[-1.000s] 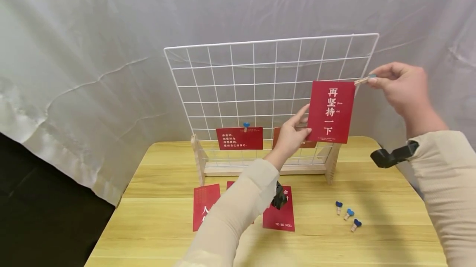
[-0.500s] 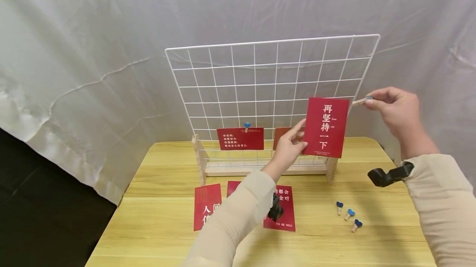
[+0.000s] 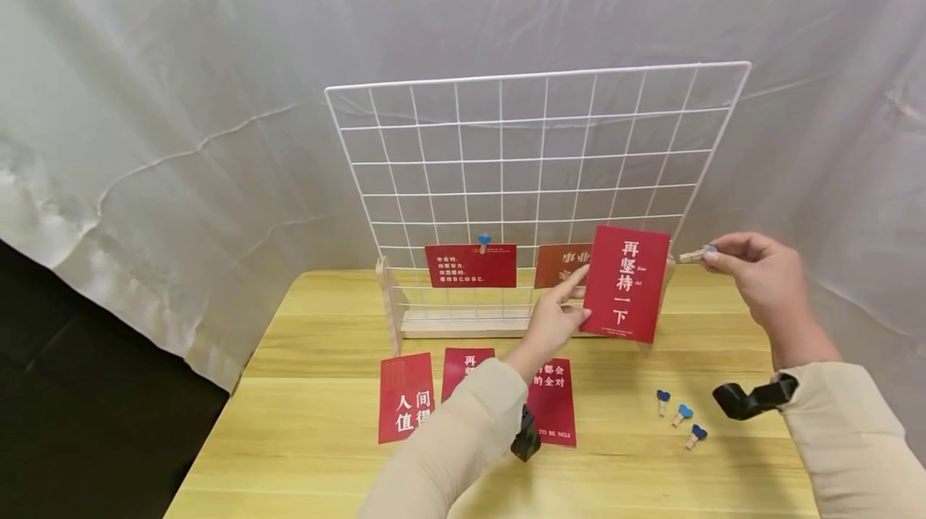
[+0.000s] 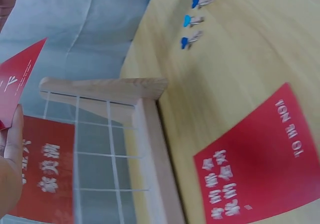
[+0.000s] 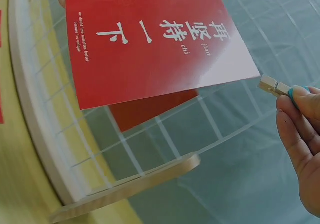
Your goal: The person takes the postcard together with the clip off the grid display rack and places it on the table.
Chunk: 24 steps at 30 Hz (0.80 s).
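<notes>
Pinched at its left edge, a red card (image 3: 628, 286) with white characters is held upright by my left hand (image 3: 551, 318), in front of the right part of a white wire grid (image 3: 538, 157). To its right, my right hand (image 3: 760, 278) pinches a small wooden clothespin (image 5: 272, 85) with a blue top. In the right wrist view the clothespin's tip is close to the card's corner; I cannot tell whether they touch. On the grid hang a red card (image 3: 472, 268) under a blue-heart clothespin (image 3: 484, 243) and an orange-red card (image 3: 560, 263), partly hidden by the held card.
Three heart clothespins (image 3: 680, 414) lie on the wooden table (image 3: 304, 422) at the right. Red cards (image 3: 405, 398) lie in front of the grid, some partly covered by my left sleeve (image 3: 463, 431). Wooden feet (image 3: 391, 306) support the grid; a grey curtain (image 3: 217, 101) hangs behind.
Both hands have moved down and slightly left, bringing the red card and the clothespin lower in front of the grid. The left hand still holds the card, the right hand the clothespin.
</notes>
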### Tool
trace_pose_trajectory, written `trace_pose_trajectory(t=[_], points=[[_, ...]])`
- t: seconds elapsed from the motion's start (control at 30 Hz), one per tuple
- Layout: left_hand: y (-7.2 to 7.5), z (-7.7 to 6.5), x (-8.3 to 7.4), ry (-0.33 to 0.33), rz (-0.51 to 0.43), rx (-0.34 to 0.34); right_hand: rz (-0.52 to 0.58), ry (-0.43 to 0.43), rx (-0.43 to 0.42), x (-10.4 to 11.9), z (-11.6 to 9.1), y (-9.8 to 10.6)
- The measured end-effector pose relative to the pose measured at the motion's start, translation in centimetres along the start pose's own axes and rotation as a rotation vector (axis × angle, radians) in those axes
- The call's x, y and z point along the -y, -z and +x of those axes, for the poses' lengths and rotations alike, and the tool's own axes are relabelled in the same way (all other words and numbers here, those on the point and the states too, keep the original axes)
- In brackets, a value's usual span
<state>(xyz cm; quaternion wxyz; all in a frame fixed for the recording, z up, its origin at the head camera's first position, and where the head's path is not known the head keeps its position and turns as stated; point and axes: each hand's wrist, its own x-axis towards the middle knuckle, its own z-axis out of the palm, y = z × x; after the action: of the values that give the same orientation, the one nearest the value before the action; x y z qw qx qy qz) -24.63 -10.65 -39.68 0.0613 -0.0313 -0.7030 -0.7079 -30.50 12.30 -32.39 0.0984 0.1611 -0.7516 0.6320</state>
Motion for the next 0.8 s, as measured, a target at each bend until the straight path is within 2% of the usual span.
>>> trace_pose_trajectory(t=[0.13,0.4,0.47,0.53,0.6,0.7,0.77,0.8], points=[[-0.1,-0.6,1.6,0.026,-0.029,0.001,0.079,-0.009,0.008,-1.5,-1.1,0.0],[-0.5,-1.8,4.1,0.145,-0.095,-0.025,0.155,-0.029,0.028,-4.0,-3.5,-0.6],[-0.8,-2.1,4.7,0.171,-0.103,-0.033,0.181,-0.029,0.030,-5.3,-3.9,-0.4],[-0.9,-2.3,5.2,0.197,-0.091,-0.046,0.185,-0.026,0.043,-8.1,-4.0,0.2],[-1.0,-2.6,5.7,0.219,-0.070,-0.052,0.223,-0.015,0.045,-12.9,-3.7,1.3],[-1.1,-2.9,6.5,0.252,-0.056,-0.065,0.159,-0.030,0.019,-20.6,-3.4,2.8],[-1.2,-3.1,7.1,0.272,-0.058,-0.074,0.141,-0.065,-0.025,-24.6,-3.7,3.4],[-1.3,-3.2,7.3,0.280,-0.059,-0.075,0.122,-0.088,-0.046,-25.7,-4.0,3.4]])
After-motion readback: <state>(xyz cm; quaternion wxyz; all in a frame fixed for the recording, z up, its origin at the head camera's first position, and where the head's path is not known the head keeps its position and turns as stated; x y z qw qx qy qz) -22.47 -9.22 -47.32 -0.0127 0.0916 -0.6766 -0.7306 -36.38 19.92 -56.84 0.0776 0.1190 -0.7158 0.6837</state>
